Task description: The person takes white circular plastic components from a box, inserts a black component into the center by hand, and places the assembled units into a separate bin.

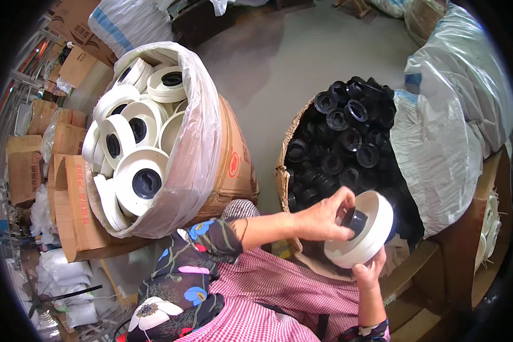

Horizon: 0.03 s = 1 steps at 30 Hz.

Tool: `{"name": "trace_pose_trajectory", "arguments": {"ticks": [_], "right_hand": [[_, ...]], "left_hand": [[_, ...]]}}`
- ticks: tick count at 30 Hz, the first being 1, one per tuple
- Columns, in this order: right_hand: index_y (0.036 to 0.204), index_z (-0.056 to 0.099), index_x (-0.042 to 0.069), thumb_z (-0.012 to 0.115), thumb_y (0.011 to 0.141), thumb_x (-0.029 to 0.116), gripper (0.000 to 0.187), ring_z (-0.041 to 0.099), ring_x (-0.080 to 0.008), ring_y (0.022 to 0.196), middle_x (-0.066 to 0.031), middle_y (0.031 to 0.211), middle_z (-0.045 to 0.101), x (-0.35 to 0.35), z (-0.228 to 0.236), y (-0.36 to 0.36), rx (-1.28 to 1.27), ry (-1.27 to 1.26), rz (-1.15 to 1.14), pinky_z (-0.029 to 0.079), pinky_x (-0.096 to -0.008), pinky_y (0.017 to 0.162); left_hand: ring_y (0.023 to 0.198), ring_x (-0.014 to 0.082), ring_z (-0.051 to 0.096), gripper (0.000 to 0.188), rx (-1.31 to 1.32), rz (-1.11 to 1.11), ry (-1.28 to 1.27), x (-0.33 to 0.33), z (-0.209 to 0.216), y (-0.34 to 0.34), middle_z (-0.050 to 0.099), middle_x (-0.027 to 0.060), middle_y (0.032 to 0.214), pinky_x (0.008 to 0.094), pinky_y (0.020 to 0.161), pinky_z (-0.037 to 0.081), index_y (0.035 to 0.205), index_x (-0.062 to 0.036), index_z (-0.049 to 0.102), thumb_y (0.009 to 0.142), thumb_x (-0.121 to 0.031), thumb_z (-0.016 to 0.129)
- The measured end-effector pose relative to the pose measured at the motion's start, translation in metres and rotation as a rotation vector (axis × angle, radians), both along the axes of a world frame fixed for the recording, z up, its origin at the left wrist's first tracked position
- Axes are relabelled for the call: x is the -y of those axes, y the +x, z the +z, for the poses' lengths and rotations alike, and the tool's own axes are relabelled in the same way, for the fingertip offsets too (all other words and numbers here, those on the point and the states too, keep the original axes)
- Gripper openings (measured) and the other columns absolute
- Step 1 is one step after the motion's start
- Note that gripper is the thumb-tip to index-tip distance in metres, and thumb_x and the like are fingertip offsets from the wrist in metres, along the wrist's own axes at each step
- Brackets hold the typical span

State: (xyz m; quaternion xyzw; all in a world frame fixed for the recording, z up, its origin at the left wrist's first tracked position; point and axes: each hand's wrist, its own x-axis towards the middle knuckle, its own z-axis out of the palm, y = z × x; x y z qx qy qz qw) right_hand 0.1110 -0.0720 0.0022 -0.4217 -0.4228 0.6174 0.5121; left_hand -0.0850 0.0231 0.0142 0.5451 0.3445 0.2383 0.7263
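My right hand (370, 267) holds a round white plastic dish (376, 215) tilted on its edge, gripping it by the lower rim. My left hand (326, 218) reaches across and pinches a black ring-shaped plastic part (356, 223) at the dish's centre. Whether that part is fixed in the dish or loose cannot be seen. Just beyond both hands, a cardboard box lined with plastic holds a heap of similar black plastic parts (350, 138). On the left, a plastic-lined carton is filled with stacked white dishes (132, 200), several with black centres.
The left carton (233, 165) stands close to my left arm. A large white woven sack (433, 165) leans against the right side of the black parts. Another box (487, 176) with white pieces is at far right. Cardboard boxes (25, 165) and bagged items (68, 276) line the left.
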Motion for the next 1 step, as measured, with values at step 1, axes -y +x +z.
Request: {"name": "trace_pose_trajectory", "arguments": {"ticks": [1], "right_hand": [[0.135, 0.036, -0.003, 0.072, 0.073, 0.052, 0.091, 0.035, -0.0301, 0.133, -0.0212, 0.137, 0.040, -0.0366, 0.0209, 0.0166, 0.744, 0.557, 0.182, 0.028, -0.0426, 0.109]], "left_hand": [[0.102, 0.0173, 0.053, 0.052, 0.033, 0.015, -0.142, -0.0193, 0.0148, -0.0005, 0.051, 0.0117, 0.111, 0.0326, 0.088, 0.047, 0.116, -0.0068, 0.037, 0.076, -0.015, 0.069]]}}
